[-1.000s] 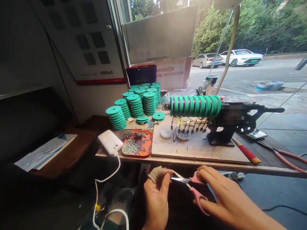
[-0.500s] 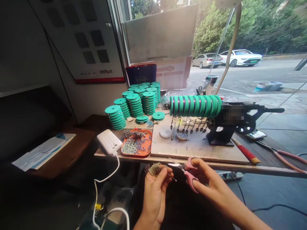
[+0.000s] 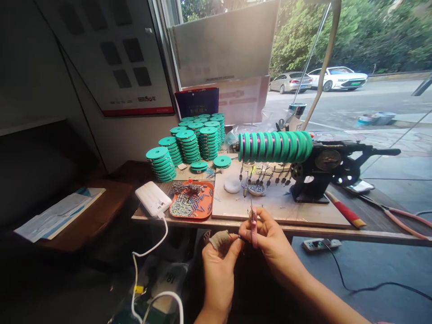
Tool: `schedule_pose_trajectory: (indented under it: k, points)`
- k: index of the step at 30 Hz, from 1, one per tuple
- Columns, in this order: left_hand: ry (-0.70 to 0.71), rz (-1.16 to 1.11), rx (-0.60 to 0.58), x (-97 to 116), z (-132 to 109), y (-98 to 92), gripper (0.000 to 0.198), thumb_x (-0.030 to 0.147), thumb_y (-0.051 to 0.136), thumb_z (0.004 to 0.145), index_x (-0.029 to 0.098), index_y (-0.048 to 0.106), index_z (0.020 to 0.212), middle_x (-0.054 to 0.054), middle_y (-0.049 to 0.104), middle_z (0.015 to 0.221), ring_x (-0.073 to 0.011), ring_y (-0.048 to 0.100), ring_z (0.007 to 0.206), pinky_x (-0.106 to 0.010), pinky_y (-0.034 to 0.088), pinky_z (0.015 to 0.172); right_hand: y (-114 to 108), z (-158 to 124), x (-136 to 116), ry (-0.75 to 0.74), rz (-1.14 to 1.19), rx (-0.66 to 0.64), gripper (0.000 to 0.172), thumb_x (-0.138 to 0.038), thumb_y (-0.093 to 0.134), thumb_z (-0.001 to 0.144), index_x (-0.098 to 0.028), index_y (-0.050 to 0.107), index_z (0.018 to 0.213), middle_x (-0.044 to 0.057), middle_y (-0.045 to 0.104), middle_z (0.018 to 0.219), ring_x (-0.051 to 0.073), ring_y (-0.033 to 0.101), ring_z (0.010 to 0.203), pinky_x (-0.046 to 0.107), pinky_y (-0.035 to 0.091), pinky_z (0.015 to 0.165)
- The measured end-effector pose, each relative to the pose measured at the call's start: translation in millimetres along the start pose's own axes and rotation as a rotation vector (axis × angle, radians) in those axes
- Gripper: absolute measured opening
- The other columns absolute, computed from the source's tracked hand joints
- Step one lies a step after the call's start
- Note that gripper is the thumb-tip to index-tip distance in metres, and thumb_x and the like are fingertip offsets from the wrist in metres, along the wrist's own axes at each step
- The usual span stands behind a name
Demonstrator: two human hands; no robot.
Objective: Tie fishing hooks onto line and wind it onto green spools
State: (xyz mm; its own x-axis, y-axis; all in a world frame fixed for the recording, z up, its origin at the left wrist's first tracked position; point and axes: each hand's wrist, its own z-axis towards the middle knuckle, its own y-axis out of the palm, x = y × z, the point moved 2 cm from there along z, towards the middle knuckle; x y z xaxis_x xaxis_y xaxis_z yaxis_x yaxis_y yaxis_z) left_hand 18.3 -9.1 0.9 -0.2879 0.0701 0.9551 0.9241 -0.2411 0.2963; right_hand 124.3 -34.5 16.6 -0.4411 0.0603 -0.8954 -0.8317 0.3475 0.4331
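Observation:
My left hand (image 3: 220,270) is closed in a pinch on a small dark piece (image 3: 240,237), too small to name. Khaki cloth (image 3: 219,240) wraps its index finger. Meeting it from the right, my right hand (image 3: 275,240) is closed around pink-handled scissors (image 3: 254,233), whose blades point up and away. Its thumb and fingertips reach the same dark piece. Both hands hover in front of the table's near edge. Beyond them, a hand-cranked winder (image 3: 327,162) carries a row of green spools (image 3: 275,147) with purple line, and several dark weights (image 3: 268,182) dangle below.
An orange tray (image 3: 211,211) holds small metal parts, beside a white power bank (image 3: 152,199) with its cable. Stacked green spools (image 3: 189,146) stand at the back left. A bowl of beads (image 3: 256,189) sits on the board (image 3: 229,211). Red-handled pliers (image 3: 405,220) lie far right.
My right hand has moved left to my left hand, and the scissors have swung from pointing left to pointing upward. Its fingertips now touch the small piece in my left hand.

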Motion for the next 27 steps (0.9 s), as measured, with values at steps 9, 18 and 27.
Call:
schedule_pose_trajectory:
  k: [9, 18, 27]
  points:
    - [-0.269, -0.172, -0.084, 2, 1, 0.1, 0.008, 0.022, 0.069, 0.068, 0.014, 0.067, 0.071, -0.001, 0.066, 0.067, -0.0084, 0.059, 0.061, -0.016, 0.045, 0.058, 1, 3, 2, -0.006, 0.103, -0.098, 0.04, -0.024, 0.073, 0.063, -0.022, 0.037, 0.08, -0.009, 0.053, 0.061, 0.006, 0.046, 0.044, 0.02, 0.041, 0.044]
    - [-0.362, -0.163, -0.183, 6, 0, 2.3, 0.011, 0.022, 0.065, 0.071, 0.011, 0.065, 0.071, -0.003, 0.064, 0.062, -0.0079, 0.056, 0.056, -0.017, 0.043, 0.055, -3, 8, 10, 0.01, 0.085, -0.158, 0.036, -0.027, 0.068, 0.068, -0.023, 0.036, 0.082, -0.007, 0.052, 0.064, 0.006, 0.043, 0.04, 0.02, 0.04, 0.039]
    - [-0.005, 0.173, 0.027, 15, -3, -6.6, 0.012, 0.025, 0.069, 0.066, 0.015, 0.066, 0.071, -0.002, 0.069, 0.066, -0.0142, 0.062, 0.064, -0.023, 0.048, 0.065, -42, -24, -30, -0.338, -1.203, -0.009, 0.015, -0.026, 0.059, 0.067, -0.021, 0.049, 0.077, 0.003, 0.052, 0.094, 0.017, 0.055, 0.077, 0.028, 0.043, 0.066]
